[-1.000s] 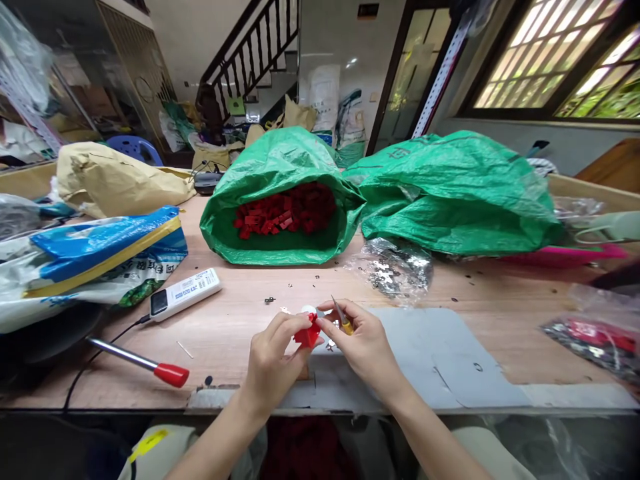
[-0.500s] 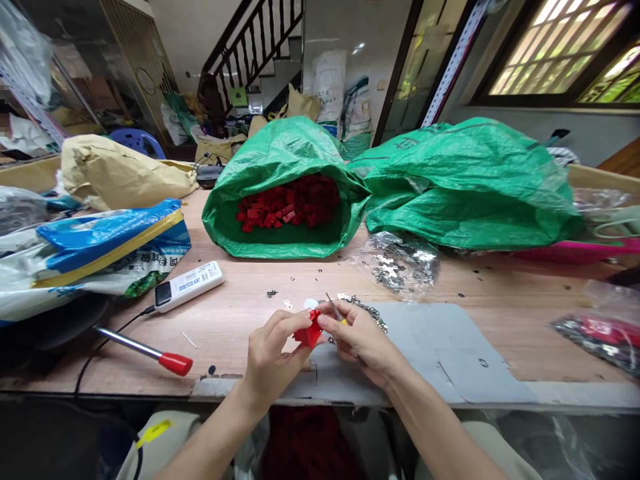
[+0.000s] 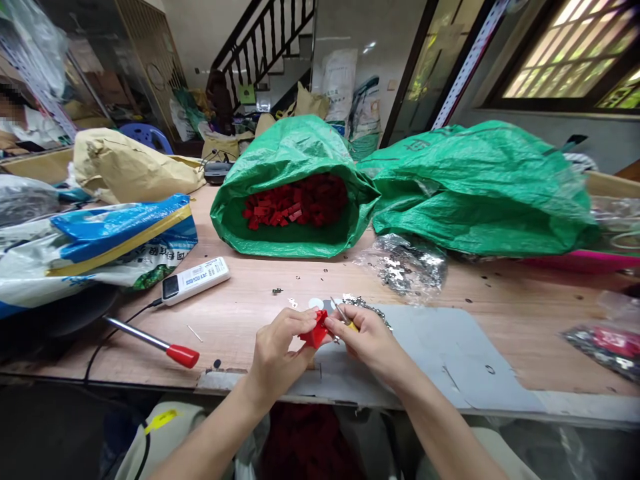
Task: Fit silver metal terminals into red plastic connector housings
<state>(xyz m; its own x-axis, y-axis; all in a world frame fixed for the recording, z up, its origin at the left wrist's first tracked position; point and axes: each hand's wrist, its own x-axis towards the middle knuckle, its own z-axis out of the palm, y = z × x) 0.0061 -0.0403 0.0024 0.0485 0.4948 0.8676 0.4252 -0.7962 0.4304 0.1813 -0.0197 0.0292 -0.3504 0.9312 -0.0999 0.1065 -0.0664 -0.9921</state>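
Observation:
Between thumb and fingers, my left hand grips a small red plastic part above the near edge of the table. My right hand is closed around a small screwdriver with a yellow handle and a thin metal shaft, which points up and to the left. Its thumb and fingertips are close against the red part's right side; whether they pinch a small metal piece there, I cannot tell. Just behind the hands lies a pile of small metal pieces, partly hidden by my right hand.
An open green sack of red parts stands behind, beside another green sack. A clear bag of metal pieces lies before them. At left are a white device and a red-tipped lever. A grey mat extends rightward.
The view has shifted slightly, so everything sits a little further right. Both hands keep their holds; the right fingertips have drawn slightly back from the red part.

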